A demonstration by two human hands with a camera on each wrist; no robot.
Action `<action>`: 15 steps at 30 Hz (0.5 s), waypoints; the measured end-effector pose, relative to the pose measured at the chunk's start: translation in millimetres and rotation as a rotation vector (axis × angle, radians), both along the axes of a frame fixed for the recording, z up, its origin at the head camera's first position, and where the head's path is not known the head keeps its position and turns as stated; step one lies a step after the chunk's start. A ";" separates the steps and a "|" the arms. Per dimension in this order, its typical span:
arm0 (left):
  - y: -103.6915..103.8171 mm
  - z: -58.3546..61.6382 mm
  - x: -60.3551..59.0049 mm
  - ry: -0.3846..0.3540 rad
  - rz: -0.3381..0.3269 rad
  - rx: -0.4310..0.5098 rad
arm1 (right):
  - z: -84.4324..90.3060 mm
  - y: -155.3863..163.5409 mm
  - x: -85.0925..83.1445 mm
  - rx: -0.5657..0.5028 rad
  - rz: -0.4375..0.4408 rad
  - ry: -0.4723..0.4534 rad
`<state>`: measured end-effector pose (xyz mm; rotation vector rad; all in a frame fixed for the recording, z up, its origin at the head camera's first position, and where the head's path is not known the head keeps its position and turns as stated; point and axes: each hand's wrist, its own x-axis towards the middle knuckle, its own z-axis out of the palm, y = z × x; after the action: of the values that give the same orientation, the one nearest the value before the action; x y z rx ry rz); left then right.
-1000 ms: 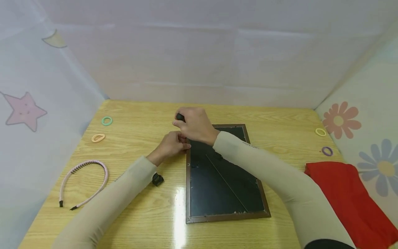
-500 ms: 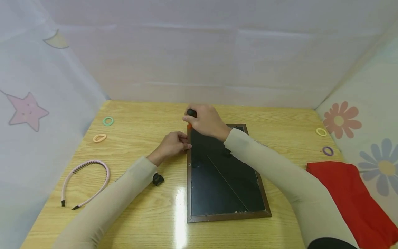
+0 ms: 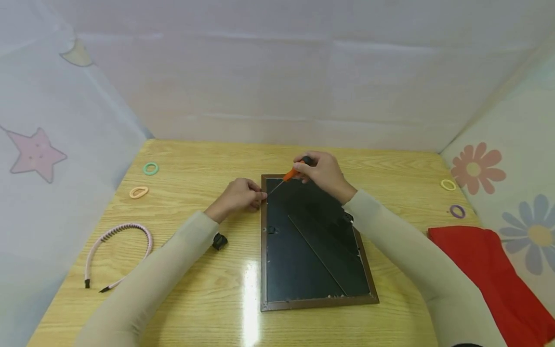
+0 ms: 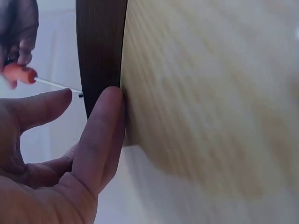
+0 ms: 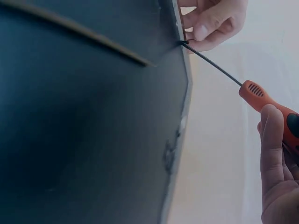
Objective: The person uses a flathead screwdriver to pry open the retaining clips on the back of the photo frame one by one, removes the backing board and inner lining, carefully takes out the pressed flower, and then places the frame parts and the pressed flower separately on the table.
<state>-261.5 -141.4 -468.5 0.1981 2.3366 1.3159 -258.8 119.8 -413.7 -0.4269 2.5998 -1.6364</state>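
A picture frame (image 3: 319, 302) lies back side up, with a dark backing board (image 3: 303, 270) inside brown edges. My left hand (image 3: 239, 196) holds its left edge near the far corner. In the left wrist view the fingers (image 4: 96, 135) lie along the frame's outer side and the thumb (image 4: 56, 105) is on the board side. My right hand (image 3: 326, 176) grips an orange-and-black screwdriver (image 5: 254, 95) by its handle. The slanted shaft reaches the inner edge of the frame beside my left thumb, its tip at a small dark tab (image 4: 81, 95).
A pink headband (image 3: 149, 241) and a small black object (image 3: 220, 241) lie left on the wooden table (image 3: 208, 299). Green (image 3: 151, 168) and orange rings (image 3: 138, 192) are farther back. To the right are yellow (image 3: 448, 185) and purple rings (image 3: 457, 211) and red cloth (image 3: 472, 260).
My right hand has moved right with the screwdriver, which now slants with its shaft showing. My left hand stays at the frame's edge; its thumb has shifted slightly away from me.
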 end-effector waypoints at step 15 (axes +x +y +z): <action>16.5 -7.2 -38.5 0.436 -0.038 -0.199 | -19.3 35.5 6.8 -0.080 -0.024 -0.115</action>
<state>-300.0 -124.8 -475.7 0.5066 2.7893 1.0953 -252.0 155.3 -433.0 -0.2958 2.4733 -1.7230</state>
